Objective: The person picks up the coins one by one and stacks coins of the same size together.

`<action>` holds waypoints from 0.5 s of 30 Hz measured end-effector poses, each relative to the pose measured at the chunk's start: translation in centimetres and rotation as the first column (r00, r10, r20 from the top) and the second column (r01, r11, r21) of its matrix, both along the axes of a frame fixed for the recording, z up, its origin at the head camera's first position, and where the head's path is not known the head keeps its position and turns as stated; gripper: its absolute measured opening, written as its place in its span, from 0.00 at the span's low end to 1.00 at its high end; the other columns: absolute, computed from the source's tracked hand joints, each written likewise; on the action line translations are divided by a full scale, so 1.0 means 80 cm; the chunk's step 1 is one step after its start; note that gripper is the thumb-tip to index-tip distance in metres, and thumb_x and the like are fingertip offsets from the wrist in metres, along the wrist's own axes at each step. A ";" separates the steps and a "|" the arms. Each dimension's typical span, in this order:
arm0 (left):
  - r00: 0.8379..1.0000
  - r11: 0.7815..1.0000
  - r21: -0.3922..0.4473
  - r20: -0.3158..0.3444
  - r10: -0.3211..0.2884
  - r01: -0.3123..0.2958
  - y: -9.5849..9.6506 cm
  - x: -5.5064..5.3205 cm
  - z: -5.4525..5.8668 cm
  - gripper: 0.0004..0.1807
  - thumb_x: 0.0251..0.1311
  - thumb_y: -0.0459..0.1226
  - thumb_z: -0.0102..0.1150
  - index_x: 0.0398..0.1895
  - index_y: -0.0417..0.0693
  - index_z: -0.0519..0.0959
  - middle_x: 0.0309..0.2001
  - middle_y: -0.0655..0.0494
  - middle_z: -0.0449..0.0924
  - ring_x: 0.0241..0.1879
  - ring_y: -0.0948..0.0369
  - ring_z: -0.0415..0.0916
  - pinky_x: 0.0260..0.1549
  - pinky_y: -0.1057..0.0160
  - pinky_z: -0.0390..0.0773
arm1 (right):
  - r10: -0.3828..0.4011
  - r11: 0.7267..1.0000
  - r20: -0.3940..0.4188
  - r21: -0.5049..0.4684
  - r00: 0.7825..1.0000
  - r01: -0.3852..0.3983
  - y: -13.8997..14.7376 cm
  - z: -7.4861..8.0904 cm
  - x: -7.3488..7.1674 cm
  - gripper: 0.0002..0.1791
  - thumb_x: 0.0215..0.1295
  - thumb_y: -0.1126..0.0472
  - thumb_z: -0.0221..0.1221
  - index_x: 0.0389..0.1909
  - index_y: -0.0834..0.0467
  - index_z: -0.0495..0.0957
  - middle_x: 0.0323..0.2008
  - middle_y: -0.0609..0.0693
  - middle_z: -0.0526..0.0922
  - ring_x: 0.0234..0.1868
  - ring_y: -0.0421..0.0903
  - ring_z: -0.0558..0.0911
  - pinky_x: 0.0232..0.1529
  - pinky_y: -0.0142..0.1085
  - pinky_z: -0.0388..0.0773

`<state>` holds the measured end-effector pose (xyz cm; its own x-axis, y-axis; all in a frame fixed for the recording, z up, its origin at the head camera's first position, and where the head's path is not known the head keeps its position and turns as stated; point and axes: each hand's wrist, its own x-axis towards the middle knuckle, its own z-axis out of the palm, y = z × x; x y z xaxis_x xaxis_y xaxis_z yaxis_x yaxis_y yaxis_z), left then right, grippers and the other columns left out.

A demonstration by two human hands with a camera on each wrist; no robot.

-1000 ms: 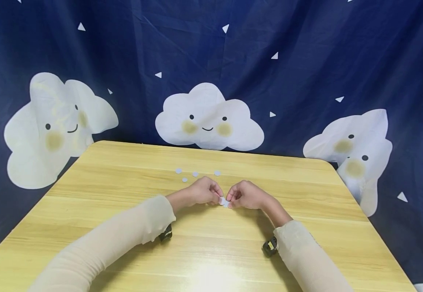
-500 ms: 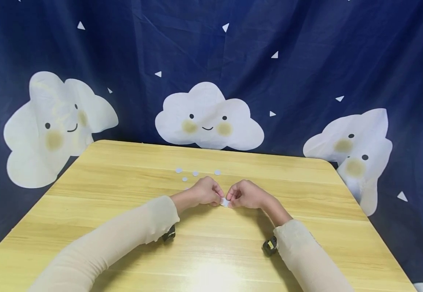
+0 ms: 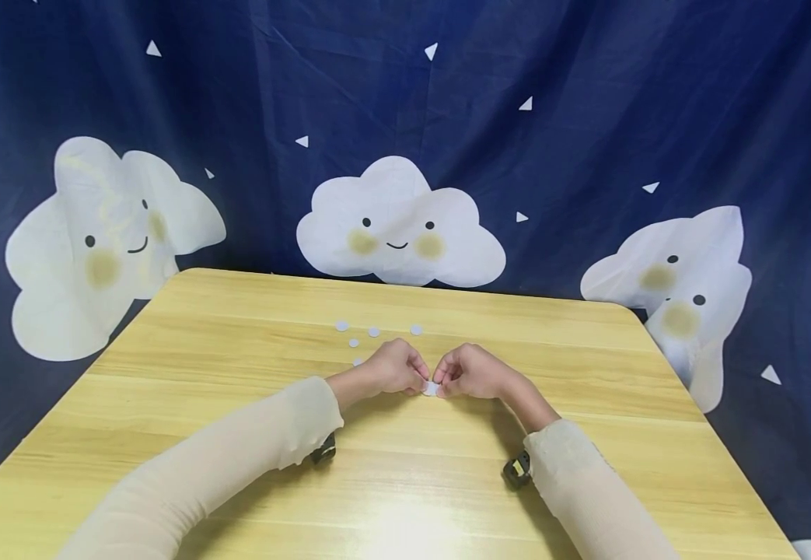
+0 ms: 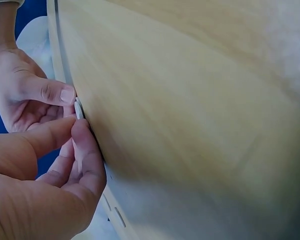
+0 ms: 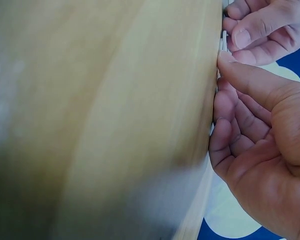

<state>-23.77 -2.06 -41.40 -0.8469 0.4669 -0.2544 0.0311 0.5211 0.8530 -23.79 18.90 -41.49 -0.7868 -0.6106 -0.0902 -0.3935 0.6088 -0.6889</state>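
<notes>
Midway between the worktop's (image 3: 552,330) side edges, your left hand (image 3: 393,367) and right hand (image 3: 473,372) both pinch a thin white piece (image 3: 431,388); five white discs (image 3: 373,332) lie nearer the far edge.

head: bright | glare on near tabletop (image 3: 405,474) | soft shadow below left sleeve (image 3: 223,459) | wrist views: dimmer, tabletop blurred

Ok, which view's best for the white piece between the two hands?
Head: the white piece shows its flat face, though small, between left hand and right hand. Left wrist: nearer, but almost edge-on. Right wrist: only a thin edge, partly behind the right thumb.
</notes>
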 end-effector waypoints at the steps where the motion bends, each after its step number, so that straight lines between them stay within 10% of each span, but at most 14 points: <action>1: 1.000 1.000 -0.001 -0.001 -0.007 0.007 -0.001 0.000 0.001 0.05 0.56 0.23 0.69 0.33 0.37 0.84 0.28 0.50 0.84 0.27 0.59 0.82 0.30 0.66 0.84 | 0.001 1.000 -0.003 0.000 1.000 -0.001 0.000 0.000 0.000 0.06 0.57 0.69 0.73 0.33 0.61 0.85 0.26 0.45 0.84 0.30 0.39 0.80 0.37 0.31 0.79; 15: 0.985 0.988 -0.133 -0.143 -0.096 0.076 -0.004 0.000 0.000 0.10 0.50 0.26 0.76 0.34 0.40 0.84 0.28 0.55 0.81 0.26 0.63 0.77 0.27 0.69 0.79 | 0.002 1.000 0.022 -0.010 1.000 -0.002 -0.001 0.002 0.001 0.05 0.58 0.70 0.72 0.33 0.62 0.85 0.26 0.45 0.84 0.30 0.38 0.80 0.37 0.31 0.80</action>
<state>-23.75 -2.37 -41.42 -0.8378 0.5116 -0.1905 0.2020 0.6147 0.7624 -23.69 18.83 -41.30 -0.7834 -0.6132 -0.1012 -0.3794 0.6008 -0.7037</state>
